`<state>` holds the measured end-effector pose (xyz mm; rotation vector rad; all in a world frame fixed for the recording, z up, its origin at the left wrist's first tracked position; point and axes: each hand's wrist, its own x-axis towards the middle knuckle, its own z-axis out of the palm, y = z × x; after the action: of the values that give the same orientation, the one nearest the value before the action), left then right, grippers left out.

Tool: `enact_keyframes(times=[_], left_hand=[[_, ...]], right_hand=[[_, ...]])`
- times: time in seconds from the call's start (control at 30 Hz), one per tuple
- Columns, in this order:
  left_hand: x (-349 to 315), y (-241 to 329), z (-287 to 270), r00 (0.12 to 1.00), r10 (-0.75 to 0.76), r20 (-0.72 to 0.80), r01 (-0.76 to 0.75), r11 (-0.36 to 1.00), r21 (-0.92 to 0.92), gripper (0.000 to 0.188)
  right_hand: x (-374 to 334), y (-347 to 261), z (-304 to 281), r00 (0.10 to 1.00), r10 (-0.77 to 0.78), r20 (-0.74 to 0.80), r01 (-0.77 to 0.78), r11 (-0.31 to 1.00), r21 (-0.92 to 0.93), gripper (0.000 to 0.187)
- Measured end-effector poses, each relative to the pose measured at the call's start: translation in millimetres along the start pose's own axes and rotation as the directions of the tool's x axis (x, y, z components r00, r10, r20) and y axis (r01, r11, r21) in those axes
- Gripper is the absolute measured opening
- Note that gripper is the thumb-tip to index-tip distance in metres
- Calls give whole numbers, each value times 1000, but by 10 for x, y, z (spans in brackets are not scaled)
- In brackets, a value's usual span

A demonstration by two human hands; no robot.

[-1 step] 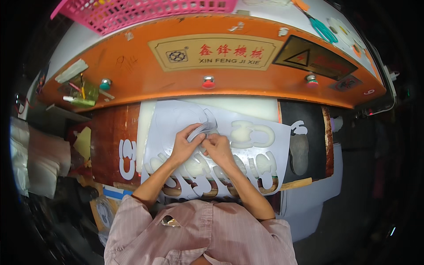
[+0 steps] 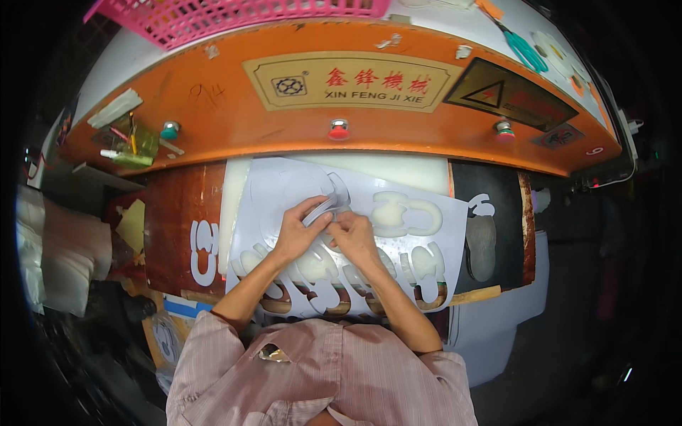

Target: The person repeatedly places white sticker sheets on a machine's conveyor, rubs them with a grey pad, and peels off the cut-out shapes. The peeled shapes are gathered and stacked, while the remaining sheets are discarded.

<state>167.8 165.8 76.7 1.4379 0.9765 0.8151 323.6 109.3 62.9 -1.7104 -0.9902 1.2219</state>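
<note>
A small stack of thin white cut pieces (image 2: 321, 211) is gripped in my left hand (image 2: 297, 233), its curved layered edges showing between thumb and fingers. At the right side of that stack, the fingers of my right hand (image 2: 353, 237) are pinched together against it; their tips are partly hidden. Both hands are over a large white sheet (image 2: 452, 231) full of horseshoe-like cut-outs. Just right of my right hand is one such cut-out (image 2: 389, 214), with the pale board showing through. The sheet's near part hangs over the board's front edge.
An orange machine beam (image 2: 298, 135) with push buttons spans the far side. A loose white cut piece (image 2: 203, 267) lies on the brown board at left. On the black board at right are another piece (image 2: 482, 205) and a grey sole shape (image 2: 482, 248). A pink basket (image 2: 213, 25) and scissors (image 2: 524, 51) rest on top.
</note>
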Motion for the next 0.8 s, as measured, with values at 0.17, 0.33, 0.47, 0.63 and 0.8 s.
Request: enact_keyframes(times=[0.17,0.33,0.47,0.63,0.8], left_hand=[[38,96,-313,985,-16,-170,8,999,-48,32],[10,467,-925,878,92,-469,-153,984,-92,29],[-66,836,-1556,763,174,-622,-298,949,-100,33],[-227,771,-1936,745,355,-565,-226,931,286,23],[-325,44,-1675,750,660,41,-506,533,678,49]], right_hand=[[38,159,126,1000,10,21,-13,984,180,27],[46,330,51,994,-13,-110,-11,976,-219,17],[-19,326,-30,991,-48,-124,1,935,-355,17],[-193,33,136,806,-530,-264,239,699,-674,23],[-189,-176,552,936,-345,-71,276,843,-461,38]])
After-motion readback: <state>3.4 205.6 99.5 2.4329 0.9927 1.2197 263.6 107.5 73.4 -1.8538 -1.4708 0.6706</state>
